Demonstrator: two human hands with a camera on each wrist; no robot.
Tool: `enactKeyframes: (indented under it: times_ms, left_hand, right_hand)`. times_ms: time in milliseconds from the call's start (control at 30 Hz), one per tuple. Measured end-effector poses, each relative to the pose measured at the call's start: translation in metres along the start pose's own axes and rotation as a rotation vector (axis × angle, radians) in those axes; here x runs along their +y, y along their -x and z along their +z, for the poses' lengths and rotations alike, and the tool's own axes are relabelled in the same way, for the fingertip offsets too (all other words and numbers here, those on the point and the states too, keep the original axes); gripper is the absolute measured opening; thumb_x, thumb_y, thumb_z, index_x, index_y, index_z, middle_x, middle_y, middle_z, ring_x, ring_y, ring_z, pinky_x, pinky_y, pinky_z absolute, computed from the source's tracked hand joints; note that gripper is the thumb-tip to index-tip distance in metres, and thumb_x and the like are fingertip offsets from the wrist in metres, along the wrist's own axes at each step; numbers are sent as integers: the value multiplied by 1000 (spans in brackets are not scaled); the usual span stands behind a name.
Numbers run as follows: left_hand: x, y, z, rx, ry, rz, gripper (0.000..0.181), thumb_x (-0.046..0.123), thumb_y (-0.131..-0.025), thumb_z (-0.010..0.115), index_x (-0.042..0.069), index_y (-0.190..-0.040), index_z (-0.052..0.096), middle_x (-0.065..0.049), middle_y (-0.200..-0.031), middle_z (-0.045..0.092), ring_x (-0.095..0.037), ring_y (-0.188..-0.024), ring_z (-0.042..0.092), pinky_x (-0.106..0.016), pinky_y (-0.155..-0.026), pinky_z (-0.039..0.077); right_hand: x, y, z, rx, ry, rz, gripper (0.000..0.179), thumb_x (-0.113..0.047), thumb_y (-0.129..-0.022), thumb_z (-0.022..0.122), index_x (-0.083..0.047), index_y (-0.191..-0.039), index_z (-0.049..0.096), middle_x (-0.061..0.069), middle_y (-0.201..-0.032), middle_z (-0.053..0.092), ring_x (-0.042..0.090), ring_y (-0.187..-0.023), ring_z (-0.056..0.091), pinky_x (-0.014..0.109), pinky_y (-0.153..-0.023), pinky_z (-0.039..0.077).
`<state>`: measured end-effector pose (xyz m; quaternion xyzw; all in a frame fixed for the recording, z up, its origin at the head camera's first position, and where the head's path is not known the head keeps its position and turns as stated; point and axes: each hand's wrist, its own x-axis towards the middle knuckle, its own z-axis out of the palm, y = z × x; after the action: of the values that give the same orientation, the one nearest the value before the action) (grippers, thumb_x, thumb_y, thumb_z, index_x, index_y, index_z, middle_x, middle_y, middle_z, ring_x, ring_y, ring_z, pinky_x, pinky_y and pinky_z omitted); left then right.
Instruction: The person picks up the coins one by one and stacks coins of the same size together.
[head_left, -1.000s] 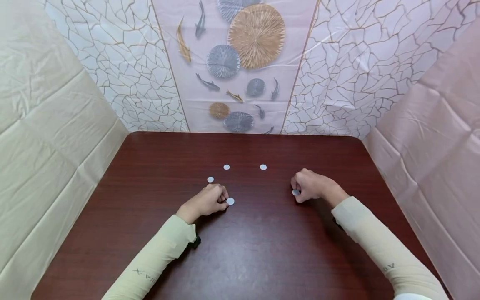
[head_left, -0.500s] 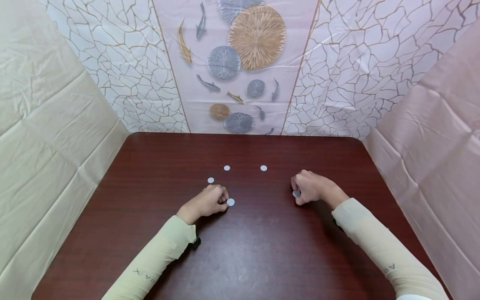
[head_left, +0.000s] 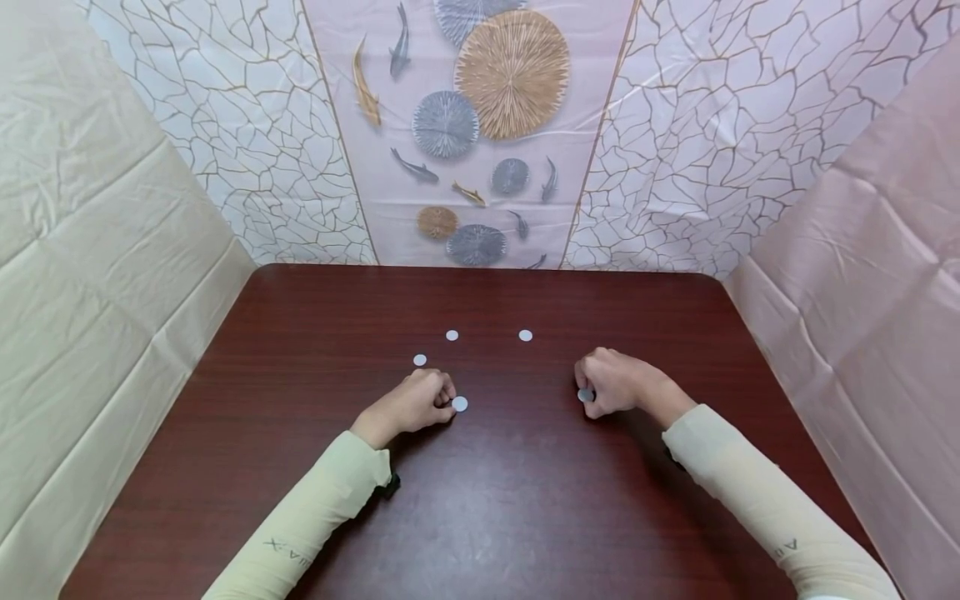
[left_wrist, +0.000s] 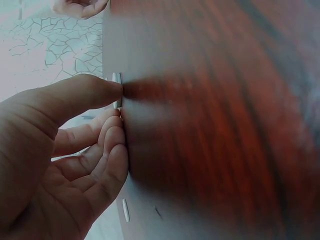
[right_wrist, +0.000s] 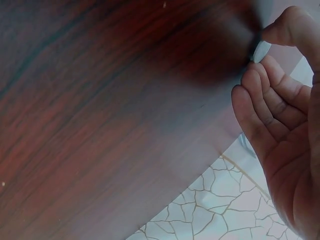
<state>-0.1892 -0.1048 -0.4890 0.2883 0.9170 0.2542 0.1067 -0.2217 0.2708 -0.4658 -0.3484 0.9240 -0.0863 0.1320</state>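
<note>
Left hand pinched small round white disc down at glossy red-brown wood-grain bench; right hand pinched second round white disc, well apart; both seemed light, stiff, probably slippery, best held by rims

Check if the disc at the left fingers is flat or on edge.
Flat: the disc shows its round face from above.
</note>
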Motion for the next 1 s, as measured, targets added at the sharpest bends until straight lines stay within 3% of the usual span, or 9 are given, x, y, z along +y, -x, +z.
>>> enactKeyframes:
  times_ms: [300,633,867,1000]
  left_hand:
    - [-1,1,0,2,6,-4,13,11,-92,78,4,-102,72,-6,-98,71,-13,-89,68,-26,-81,56]
    - [-2,3,1,3,-7,21,17,11,-91,79,2,-104,71,-6,-98,70,-13,-90,67,-25,-81,57]
    - [1,7,-11,-21,-93,88,24,11,-89,80,0,-107,69,-8,-98,66,-16,-89,62,-28,-82,55]
    - [6,2,-22,-34,-125,115,27,13,-90,79,-2,-111,69,-10,-103,67,-19,-93,64,-32,-86,56]
  right_hand:
    - [-7,1,3,47,37,-49,15,-13,-71,77,-11,-80,65,-7,-73,59,3,-62,50,20,-61,46]
    - [-11,1,3,11,26,-22,16,-13,-72,78,-11,-82,66,-6,-75,60,4,-64,52,20,-62,47]
    - [-11,1,1,-35,-9,2,16,-11,-76,79,-8,-89,70,-2,-83,65,3,-68,56,20,-64,50]
    - [-12,1,-3,-62,-27,37,15,-12,-80,80,-8,-91,71,-1,-84,66,4,-69,57,20,-64,51]
